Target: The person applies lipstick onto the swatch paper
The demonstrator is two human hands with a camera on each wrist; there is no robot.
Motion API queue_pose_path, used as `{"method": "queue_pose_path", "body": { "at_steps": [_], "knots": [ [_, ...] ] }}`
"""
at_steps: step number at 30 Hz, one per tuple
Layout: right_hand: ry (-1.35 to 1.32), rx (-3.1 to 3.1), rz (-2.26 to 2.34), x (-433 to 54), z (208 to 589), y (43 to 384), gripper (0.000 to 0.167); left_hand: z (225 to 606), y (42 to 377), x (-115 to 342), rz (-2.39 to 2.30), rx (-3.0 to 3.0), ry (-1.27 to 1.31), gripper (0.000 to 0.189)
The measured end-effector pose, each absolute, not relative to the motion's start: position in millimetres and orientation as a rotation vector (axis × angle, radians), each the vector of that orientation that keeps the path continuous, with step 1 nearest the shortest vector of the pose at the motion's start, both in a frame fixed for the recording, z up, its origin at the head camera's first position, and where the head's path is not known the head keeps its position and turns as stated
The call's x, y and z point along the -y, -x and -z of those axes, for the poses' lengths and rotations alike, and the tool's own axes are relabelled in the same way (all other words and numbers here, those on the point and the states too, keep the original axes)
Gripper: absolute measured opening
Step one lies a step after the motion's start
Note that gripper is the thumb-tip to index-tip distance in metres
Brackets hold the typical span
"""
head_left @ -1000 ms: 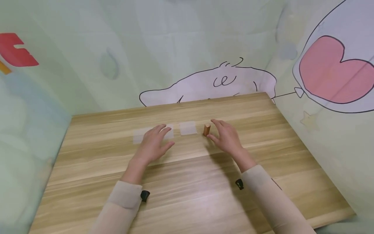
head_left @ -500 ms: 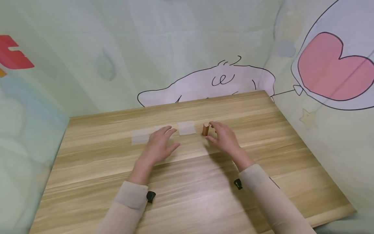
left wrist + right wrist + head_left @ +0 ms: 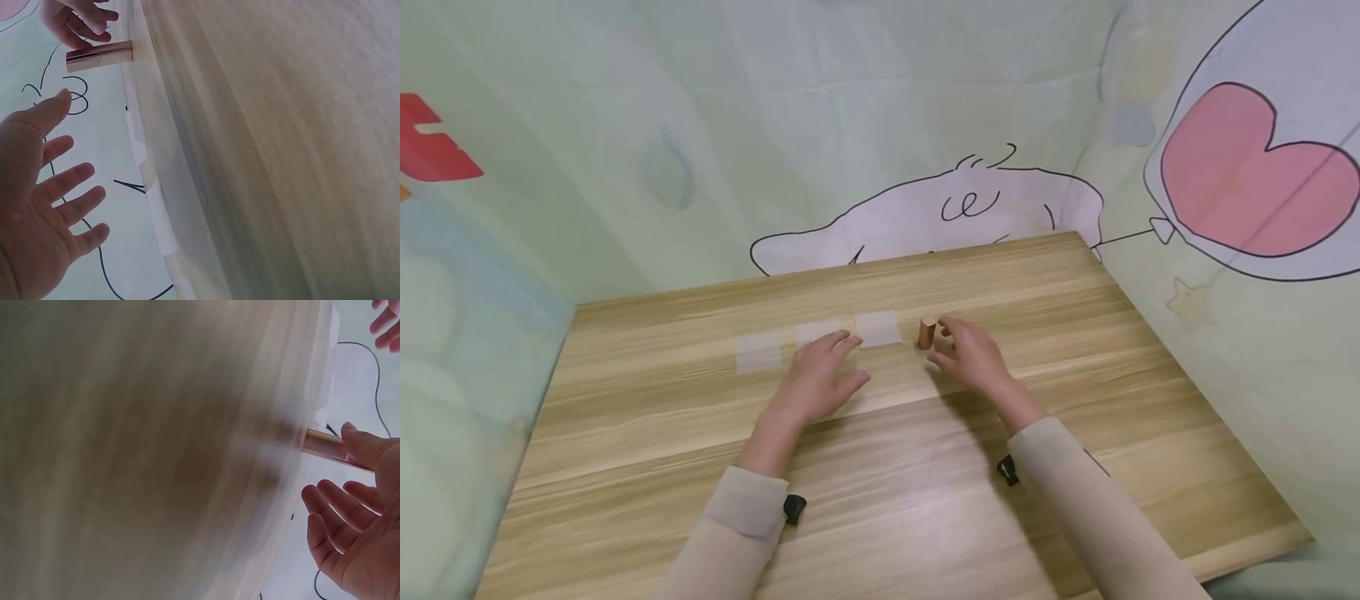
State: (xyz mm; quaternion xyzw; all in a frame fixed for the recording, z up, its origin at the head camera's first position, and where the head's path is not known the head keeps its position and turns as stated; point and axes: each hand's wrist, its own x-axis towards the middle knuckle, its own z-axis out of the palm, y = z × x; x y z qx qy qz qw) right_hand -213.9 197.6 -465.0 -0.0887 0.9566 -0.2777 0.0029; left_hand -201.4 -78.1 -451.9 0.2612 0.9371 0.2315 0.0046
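A shiny copper-coloured tube (image 3: pixel 927 332), like a lipstick case, stands upright on the wooden table. My right hand (image 3: pixel 973 358) is at its right side. In the right wrist view the thumb overlaps the tube (image 3: pixel 328 447) and the other fingers are loosely bent below it; whether the thumb touches it I cannot tell. My left hand (image 3: pixel 820 379) hovers over the table left of the tube, palm turned inward, fingers spread and holding nothing. In the left wrist view the tube (image 3: pixel 100 56) shows a seam around its middle, close to the right hand (image 3: pixel 78 22).
Three whitish square patches lie in a row on the table (image 3: pixel 880 467): a left one (image 3: pixel 758 352), a middle one (image 3: pixel 814 332) partly behind the left hand, and a right one (image 3: pixel 878 328) beside the tube. Printed curtain walls (image 3: pixel 850 125) border the table's back and sides.
My left hand has moved slightly to the right, uncovering the left patch. The right fingers have bent a little closer around the tube, which still stands in place.
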Motion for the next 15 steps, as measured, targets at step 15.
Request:
{"method": "queue_pose_path", "body": {
  "at_steps": [15],
  "knots": [
    [0.288,-2.960,0.960,-199.1,476.3,223.3,0.047,457.4,203.0,68.9,-0.716,-2.906,-0.811,0.061]
  ]
}}
